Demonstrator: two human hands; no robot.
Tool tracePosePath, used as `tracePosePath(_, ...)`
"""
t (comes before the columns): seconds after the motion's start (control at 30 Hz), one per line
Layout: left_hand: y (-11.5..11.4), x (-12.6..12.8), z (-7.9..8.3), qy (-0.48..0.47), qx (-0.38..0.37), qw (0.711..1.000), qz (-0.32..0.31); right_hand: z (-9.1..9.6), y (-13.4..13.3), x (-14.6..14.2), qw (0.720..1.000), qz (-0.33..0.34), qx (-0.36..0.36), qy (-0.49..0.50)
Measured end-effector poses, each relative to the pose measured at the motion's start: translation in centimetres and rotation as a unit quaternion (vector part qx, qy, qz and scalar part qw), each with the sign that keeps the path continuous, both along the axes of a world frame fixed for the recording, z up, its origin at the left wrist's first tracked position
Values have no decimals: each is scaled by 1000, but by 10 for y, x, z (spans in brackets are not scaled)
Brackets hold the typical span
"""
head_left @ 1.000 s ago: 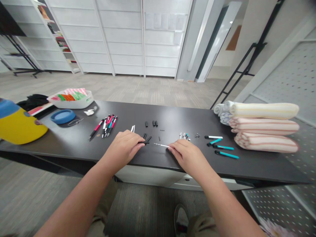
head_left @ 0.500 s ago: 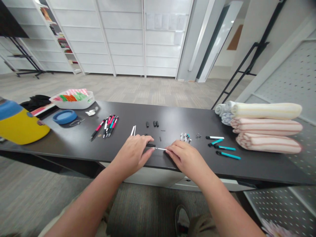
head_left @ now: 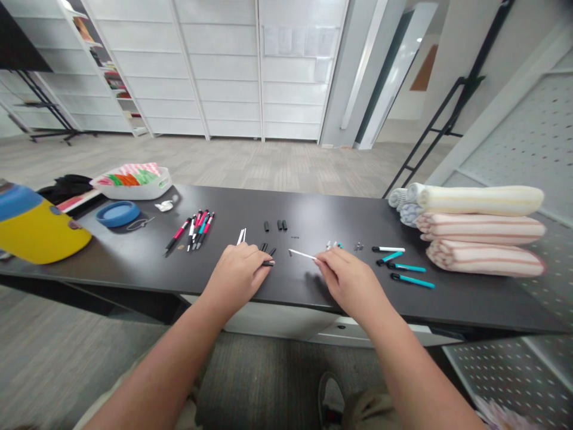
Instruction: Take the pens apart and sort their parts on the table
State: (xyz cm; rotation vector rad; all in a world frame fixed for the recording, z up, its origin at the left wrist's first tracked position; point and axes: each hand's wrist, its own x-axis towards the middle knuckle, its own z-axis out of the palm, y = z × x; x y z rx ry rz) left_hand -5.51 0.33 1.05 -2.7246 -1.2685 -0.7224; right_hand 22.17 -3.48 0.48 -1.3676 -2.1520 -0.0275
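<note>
Over the front of the dark table, my left hand (head_left: 235,272) pinches a small black pen part (head_left: 268,263) between thumb and fingers. My right hand (head_left: 351,275) grips the end of a thin white ink refill (head_left: 303,255), which points left toward the other hand with its tip free. Beyond my left fingers lie small black pen parts (head_left: 264,246) and white refills (head_left: 242,235). Short black grips (head_left: 282,224) and a tiny spring (head_left: 295,237) rest farther back. Clear and teal pieces (head_left: 335,244), partly hidden, are just behind my right hand, beside small metal clips (head_left: 359,246).
Teal and white pen barrels (head_left: 412,280) lie to the right, before stacked rolled towels (head_left: 486,230). A group of pens (head_left: 199,227) sits left of centre. Farther left are a blue round lid (head_left: 117,213), a white basket (head_left: 152,188) and a yellow-and-blue container (head_left: 40,230).
My hands have moved apart. The white refill, earlier lined up against the black part, is now separate in my right hand, and my left fingers have closed on the black part.
</note>
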Motion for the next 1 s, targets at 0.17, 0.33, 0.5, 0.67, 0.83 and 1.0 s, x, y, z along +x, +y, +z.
tracePosePath(0.17,1,24,-4,11,1,996,87,4,4,-7,990,-113,-16,78)
tracePosePath(0.33,2,49,-4,19,12,990,141,20,17,-30,983,-165,-51,56)
tracePosePath(0.5,4,56,-2,14,-15,986,163,24,37,-50,979,-179,-97,-28)
tracePosePath(0.67,0,54,1,21,-40,986,163,12,54,-62,967,-190,-155,-66)
tracePosePath(0.83,-5,50,6,37,-80,981,171,15,58,-68,952,-226,-186,-91)
tracePosePath(1.0,-5,50,9,44,-96,977,183,19,51,-71,945,-252,-183,-104)
